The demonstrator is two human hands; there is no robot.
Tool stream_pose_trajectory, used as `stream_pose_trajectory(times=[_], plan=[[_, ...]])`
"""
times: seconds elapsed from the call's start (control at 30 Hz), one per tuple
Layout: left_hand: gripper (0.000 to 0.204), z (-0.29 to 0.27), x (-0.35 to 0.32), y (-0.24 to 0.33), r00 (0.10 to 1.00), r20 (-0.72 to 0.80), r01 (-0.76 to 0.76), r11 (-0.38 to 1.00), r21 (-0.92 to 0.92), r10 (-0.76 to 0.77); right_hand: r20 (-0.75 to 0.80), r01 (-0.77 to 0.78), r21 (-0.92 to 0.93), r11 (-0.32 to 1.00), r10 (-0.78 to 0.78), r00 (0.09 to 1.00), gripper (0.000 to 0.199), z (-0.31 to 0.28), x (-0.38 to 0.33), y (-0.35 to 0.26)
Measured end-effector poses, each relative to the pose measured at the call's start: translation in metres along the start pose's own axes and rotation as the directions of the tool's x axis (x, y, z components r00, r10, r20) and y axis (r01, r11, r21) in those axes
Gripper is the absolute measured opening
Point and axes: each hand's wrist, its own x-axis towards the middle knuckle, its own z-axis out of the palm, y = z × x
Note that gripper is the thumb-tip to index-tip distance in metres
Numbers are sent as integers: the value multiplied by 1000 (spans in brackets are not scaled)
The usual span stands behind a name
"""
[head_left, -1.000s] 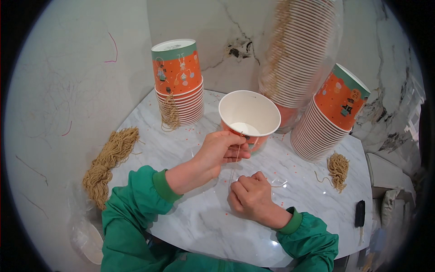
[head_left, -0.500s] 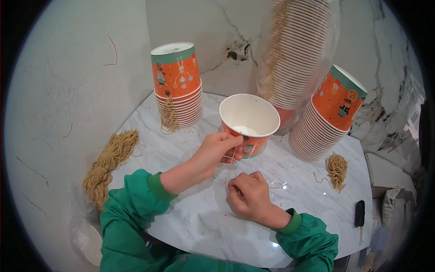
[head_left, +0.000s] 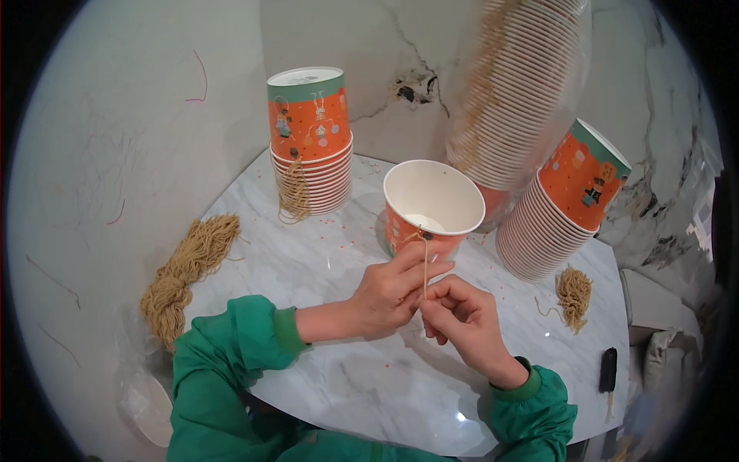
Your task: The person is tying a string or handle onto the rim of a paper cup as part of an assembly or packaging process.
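The right hand (head_left: 462,323) pinches a thin tan string (head_left: 424,266) tight. The left hand (head_left: 396,289) has a closed grip on the paper cup (head_left: 427,208) in the middle of the frame, likely so it stays put. The cup is orange outside and white inside. It stands on the marble desk (head_left: 323,254). A cup stack (head_left: 310,138) sits at the upper left.

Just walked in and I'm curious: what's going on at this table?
A person in green sleeves holds an orange paper cup with the left hand, while the right hand pinches a tan string that runs up to the cup's side. Stacks of matching cups and bundles of string sit around the marble table.
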Motion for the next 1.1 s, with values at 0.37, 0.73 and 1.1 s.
stream_pose_trajectory(times=[0.37, 0.73, 1.1], plan=[[51, 12, 28, -4, 994, -54, -65, 911, 407, 95, -256, 171, -22, 985, -171, 952, 12, -23, 2, -17], [12, -20, 37, -7, 985, -149, 131, 950, 283, -92, -378, 260, -421, 869, -428, 821, 8, -72, 30, 12], [15, -66, 47, -36, 984, 1, 177, 978, 110, -178, -336, 230, -658, 717, -553, 763, 6, -83, 34, 21]])
